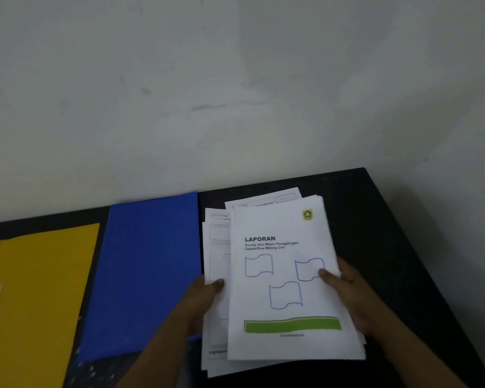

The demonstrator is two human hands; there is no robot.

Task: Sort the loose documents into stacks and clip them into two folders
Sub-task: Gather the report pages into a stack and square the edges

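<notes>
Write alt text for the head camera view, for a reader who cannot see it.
A left hand and a right hand grip a loose pile of white printed papers over a black table; the top sheet reads "LAPORAN" over a green band. A blue folder and a yellow folder lie to its left.

Flat black tabletop (375, 219), set against a pale scuffed wall (235, 93). Directly on it, left to right: a yellow card folder (39, 289), then a blue card folder (146, 261) just beside, a thin dark strip of table between them. Hard against the blue one's right edge, an untidy pile of white printed sheets (280, 275), topmost a cover page headed LAPORAN with a green band.
</notes>
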